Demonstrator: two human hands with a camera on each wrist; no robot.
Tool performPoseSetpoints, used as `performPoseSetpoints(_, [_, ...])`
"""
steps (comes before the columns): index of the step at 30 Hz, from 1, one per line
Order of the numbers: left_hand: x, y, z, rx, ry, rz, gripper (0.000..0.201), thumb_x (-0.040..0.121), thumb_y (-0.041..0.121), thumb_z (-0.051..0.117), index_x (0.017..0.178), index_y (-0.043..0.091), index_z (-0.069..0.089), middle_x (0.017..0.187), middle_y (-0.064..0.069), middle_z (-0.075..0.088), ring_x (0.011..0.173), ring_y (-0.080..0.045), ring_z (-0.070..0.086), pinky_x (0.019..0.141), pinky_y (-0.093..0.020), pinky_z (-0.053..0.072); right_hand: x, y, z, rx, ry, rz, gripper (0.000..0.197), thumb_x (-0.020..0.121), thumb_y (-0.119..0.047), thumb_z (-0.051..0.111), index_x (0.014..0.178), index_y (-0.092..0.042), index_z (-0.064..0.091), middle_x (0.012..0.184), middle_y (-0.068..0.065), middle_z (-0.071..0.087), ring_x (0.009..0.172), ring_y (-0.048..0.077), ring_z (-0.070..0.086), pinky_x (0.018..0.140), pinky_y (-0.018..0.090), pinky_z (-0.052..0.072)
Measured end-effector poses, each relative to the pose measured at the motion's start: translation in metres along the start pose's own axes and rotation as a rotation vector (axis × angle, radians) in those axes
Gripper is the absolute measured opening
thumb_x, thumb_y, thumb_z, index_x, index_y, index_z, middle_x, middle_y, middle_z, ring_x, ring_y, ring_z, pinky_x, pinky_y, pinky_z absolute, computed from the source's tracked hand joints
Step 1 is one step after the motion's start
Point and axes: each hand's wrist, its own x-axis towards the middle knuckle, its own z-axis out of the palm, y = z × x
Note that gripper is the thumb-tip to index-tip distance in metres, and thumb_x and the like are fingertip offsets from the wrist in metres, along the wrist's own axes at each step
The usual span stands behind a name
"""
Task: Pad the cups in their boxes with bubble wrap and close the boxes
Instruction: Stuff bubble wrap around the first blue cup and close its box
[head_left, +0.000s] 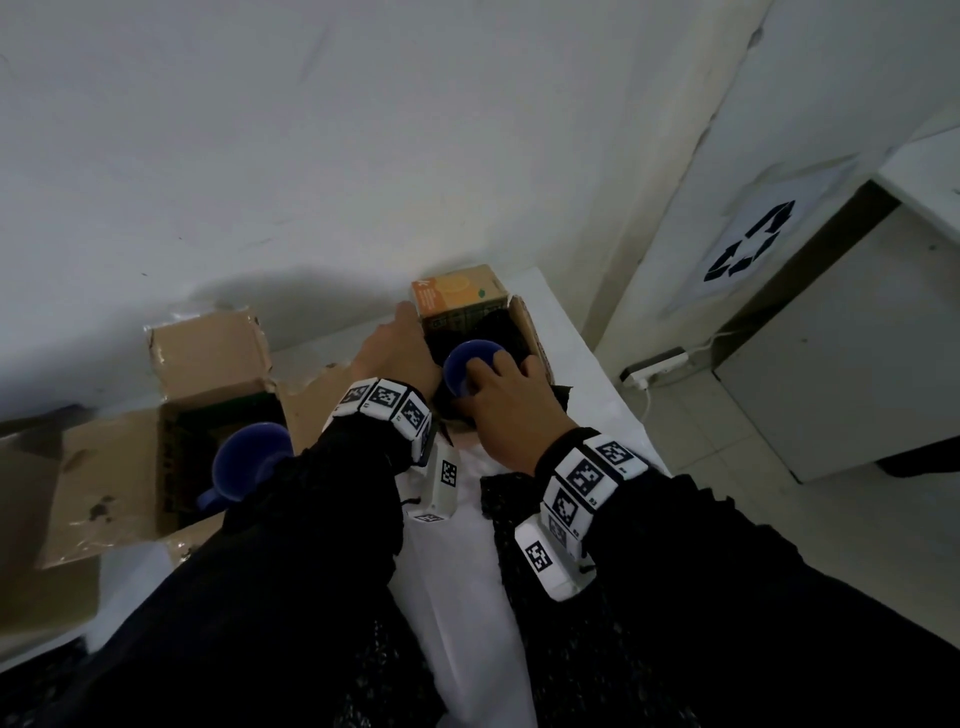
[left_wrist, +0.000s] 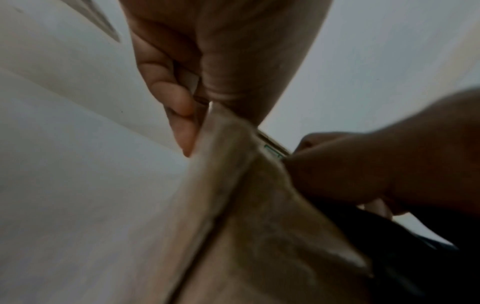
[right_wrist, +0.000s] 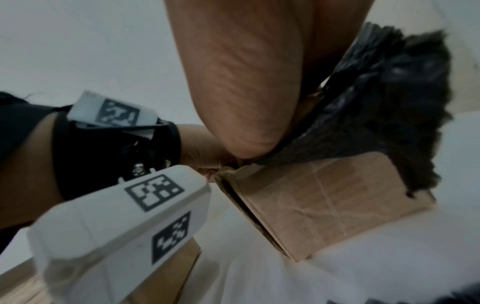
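**Padding under way in the farther box**

Fingers of the right hand (head_left: 501, 397) curl over the rim of a blue cup (head_left: 470, 366), thumb side toward the wrist, gripping it as it sits in the small box (head_left: 524, 325). Black bubble wrap (right_wrist: 384, 98) bunches directly beneath and beyond those fingers, spilling over the box's near wall in the right wrist view. Just across the cup from them, the left hand (head_left: 397, 348) pinches the box's left flap (left_wrist: 223, 148) between thumb and fingers (the left wrist view shows the cardboard edge caught there), holding the opening wide.

Judged from this, the step in hand is seating the cup into its wrap, with the box not yet closed. Next would come tucking the loose wrap in around and over the cup, which calls for the cup to stay low and centred while the flap is released and folded down; wrap hanging over the wall could jam the flaps.

Well off to the left of both hands, a second blue cup (head_left: 249, 462) lies tilted in a larger open box (head_left: 109, 467), with no wrap visible around it. More black wrap (head_left: 511, 512) lies on the table (head_left: 582, 332) under the right wrist.
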Motion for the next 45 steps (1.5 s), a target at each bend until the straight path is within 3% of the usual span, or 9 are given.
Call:
performPoseSetpoints(5, [-0.014, -0.001, -0.002, 0.091, 0.087, 0.172, 0.027, 0.078, 0.027, 0.063, 0.101, 0.018, 0.052, 0.106, -0.01, 0.05, 0.088, -0.031, 0.049, 0.068, -0.037, 0.04, -0.014, 0.017, 0.007, 0.306, 0.132, 0.048, 0.053, 0.07, -0.031, 0.048, 0.121, -0.027, 0.06, 0.108, 0.0, 0.063, 0.095, 0.028, 0.054, 0.082, 0.038, 0.036])
performPoseSetpoints(10, [-0.027, -0.009, -0.006, 0.323, 0.22, 0.489, 0.03, 0.083, 0.041, 0.048, 0.083, 0.025, 0.073, 0.11, 0.004, 0.06, 0.107, -0.026, 0.043, 0.084, -0.041, 0.032, -0.007, 0.03, -0.009, 0.458, 0.059, 0.025, 0.036, 0.076, -0.036, 0.059, 0.11, -0.027, 0.066, 0.101, -0.005, 0.069, 0.094, 0.021, 0.061, 0.084, 0.039, 0.047])
performPoseSetpoints(17, [-0.064, -0.029, -0.002, 0.118, 0.056, 0.726, 0.042, 0.09, 0.049, 0.04, 0.119, 0.026, 0.059, 0.111, 0.006, 0.064, 0.104, -0.017, 0.054, 0.093, -0.037, 0.033, -0.001, 0.029, -0.015, 0.311, 0.201, -0.058, 0.013, 0.071, -0.014, 0.064, 0.081, -0.022, 0.067, 0.085, -0.001, 0.063, 0.08, 0.024, 0.054, 0.077, 0.041, 0.044])
performPoseSetpoints(22, [-0.074, -0.031, 0.015, 0.124, 0.031, 0.732, 0.034, 0.09, 0.038, 0.039, 0.113, 0.032, 0.064, 0.108, 0.011, 0.067, 0.102, -0.016, 0.059, 0.089, -0.032, 0.034, -0.022, 0.046, -0.005, 0.236, 0.153, -0.095, 0.034, 0.066, -0.052, 0.057, 0.093, -0.033, 0.062, 0.106, -0.006, 0.048, 0.104, 0.019, 0.041, 0.085, 0.039, 0.031])
performPoseSetpoints(26, [-0.077, -0.029, 0.017, 0.198, 0.106, 0.736, 0.034, 0.088, 0.027, 0.046, 0.118, 0.037, 0.06, 0.11, 0.013, 0.065, 0.1, -0.015, 0.058, 0.092, -0.036, 0.027, -0.023, 0.063, -0.013, 0.25, 0.081, -0.113, 0.027, 0.068, -0.023, 0.07, 0.095, -0.026, 0.066, 0.095, -0.004, 0.058, 0.091, 0.021, 0.055, 0.075, 0.033, 0.037])
performPoseSetpoints(31, [-0.08, -0.019, 0.021, 0.265, 0.155, 0.727, 0.05, 0.069, 0.003, 0.07, 0.11, 0.032, 0.067, 0.101, 0.007, 0.064, 0.096, -0.021, 0.06, 0.093, -0.04, 0.025, -0.021, 0.057, -0.008, 0.547, 0.272, -0.028, 0.024, 0.069, -0.004, 0.067, 0.084, -0.022, 0.071, 0.091, -0.002, 0.061, 0.08, 0.02, 0.06, 0.073, 0.036, 0.05])
performPoseSetpoints(35, [-0.085, -0.012, 0.022, 0.347, 0.2, 0.721, 0.051, 0.061, -0.001, 0.07, 0.103, 0.028, 0.07, 0.091, 0.007, 0.066, 0.089, -0.021, 0.062, 0.103, -0.049, 0.023, -0.02, 0.044, -0.003, 0.363, 0.282, -0.035, 0.013, 0.075, -0.008, 0.062, 0.08, -0.015, 0.071, 0.087, 0.004, 0.064, 0.077, 0.027, 0.062, 0.067, 0.036, 0.05])
performPoseSetpoints(41, [-0.098, -0.011, 0.022, 0.395, 0.164, 0.681, 0.054, 0.066, 0.001, 0.065, 0.112, 0.029, 0.064, 0.091, 0.01, 0.068, 0.094, -0.019, 0.062, 0.108, -0.057, 0.023, -0.033, 0.043, 0.002, -0.048, 0.064, -0.09, 0.039, 0.075, -0.042, 0.025, 0.086, -0.026, 0.058, 0.07, -0.004, 0.065, 0.069, 0.021, 0.06, 0.098, 0.042, 0.029])
performPoseSetpoints(45, [-0.097, -0.003, 0.021, 0.458, 0.045, 0.601, 0.043, 0.074, 0.008, 0.058, 0.11, 0.032, 0.065, 0.112, 0.007, 0.058, 0.114, -0.02, 0.05, 0.109, -0.054, 0.012, -0.032, 0.038, 0.003, -0.075, -0.06, -0.06, 0.021, 0.078, -0.033, 0.04, 0.082, -0.023, 0.058, 0.082, -0.004, 0.064, 0.084, 0.021, 0.059, 0.105, 0.047, 0.017])
